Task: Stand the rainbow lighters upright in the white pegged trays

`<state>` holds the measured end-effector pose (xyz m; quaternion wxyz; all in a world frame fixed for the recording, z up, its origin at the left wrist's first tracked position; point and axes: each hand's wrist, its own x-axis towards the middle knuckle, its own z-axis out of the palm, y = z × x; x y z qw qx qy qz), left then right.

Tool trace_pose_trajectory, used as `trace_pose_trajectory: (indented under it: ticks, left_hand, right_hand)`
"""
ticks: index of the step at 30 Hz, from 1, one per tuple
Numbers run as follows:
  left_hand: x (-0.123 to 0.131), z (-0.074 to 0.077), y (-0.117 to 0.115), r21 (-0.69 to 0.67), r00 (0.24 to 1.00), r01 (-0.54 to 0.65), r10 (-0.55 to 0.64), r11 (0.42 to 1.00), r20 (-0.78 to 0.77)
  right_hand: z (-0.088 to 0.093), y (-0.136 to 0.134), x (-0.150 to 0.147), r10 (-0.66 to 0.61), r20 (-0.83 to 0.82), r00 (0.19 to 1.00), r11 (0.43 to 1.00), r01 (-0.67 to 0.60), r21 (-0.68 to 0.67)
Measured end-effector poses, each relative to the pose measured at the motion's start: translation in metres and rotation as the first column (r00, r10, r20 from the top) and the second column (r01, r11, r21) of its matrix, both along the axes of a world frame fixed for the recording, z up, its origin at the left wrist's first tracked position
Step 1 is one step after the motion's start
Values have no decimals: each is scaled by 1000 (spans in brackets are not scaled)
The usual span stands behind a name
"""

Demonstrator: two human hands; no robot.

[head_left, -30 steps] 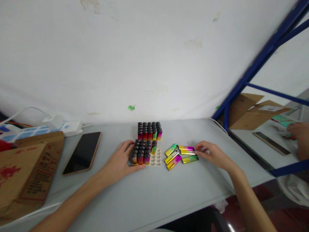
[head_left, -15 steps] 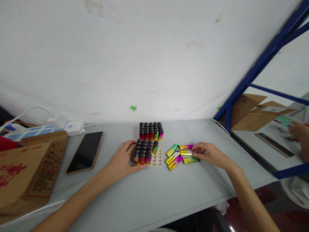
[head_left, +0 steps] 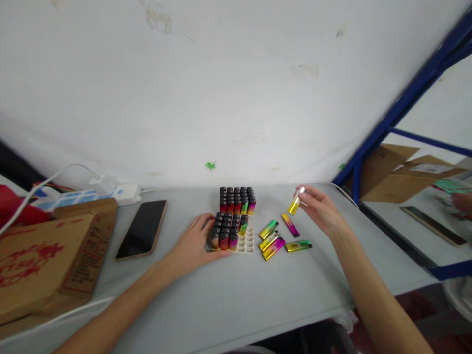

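In the head view, my right hand [head_left: 317,206] pinches a yellow and silver lighter [head_left: 294,204], raised above the table and tilted. Below it lie several loose lighters, among them a magenta and yellow lighter [head_left: 291,225], a green and yellow lighter [head_left: 298,246] and a small cluster with a green-topped lighter [head_left: 269,229]. My left hand [head_left: 197,243] grips the left side of a pale tray [head_left: 246,246], thumb along its front. Upright lighters [head_left: 224,231] with black tops fill the tray's left part; pockets show at its right. Behind stands another block of upright lighters [head_left: 238,199].
A phone [head_left: 142,229] lies left of my left hand, beside a cardboard box [head_left: 44,260] and a white power strip [head_left: 127,193]. A white wall rises behind the grey table [head_left: 236,300]. At right are a blue metal frame [head_left: 357,182], an open carton [head_left: 401,179] and another person's hand [head_left: 462,201].
My right hand has lifted the yellow and silver lighter off the pile, up and away toward the wall. The magenta and yellow lighter has swung round. My left hand stays on the tray.
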<state>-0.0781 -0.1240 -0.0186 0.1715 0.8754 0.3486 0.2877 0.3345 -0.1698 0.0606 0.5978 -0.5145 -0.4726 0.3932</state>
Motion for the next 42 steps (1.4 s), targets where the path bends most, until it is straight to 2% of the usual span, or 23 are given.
trace_pose_trajectory:
  ticks: [2,5,8,11,16,22,31,42]
  left_hand:
    - [0,0,0,-3,1000,0,0,1000,-17]
    - [0,0,0,-2,999,-8,8,1000,-32]
    - [2,1,-2,14,999,-16,17,1000,-32]
    - [4,1,-4,29,999,-21,22,999,-27]
    - [6,1,-5,7,999,-37,37,999,-24]
    - [4,2,-3,-31,999,-38,37,999,-20]
    - [3,1,-2,-25,1000,-29,30,999,5]
    - [2,-2,0,-7,1000,-25,25,1000,-3]
  right_hand:
    - [15,13,-20,28,-60,998,999,-26,26]
    - [29,25,-54,174,-22,984,983,-172,58]
    - [23,27,-85,303,12,953,952,-303,45]
    - [4,23,-107,348,29,937,937,-346,-45]
    - [-18,11,-125,296,108,949,954,-288,-87]
    - [-26,9,-141,143,7,990,970,-139,-199]
    - [-28,8,-149,126,-25,992,958,-128,-256]
    - [-33,8,-148,119,-37,992,958,-125,-259]
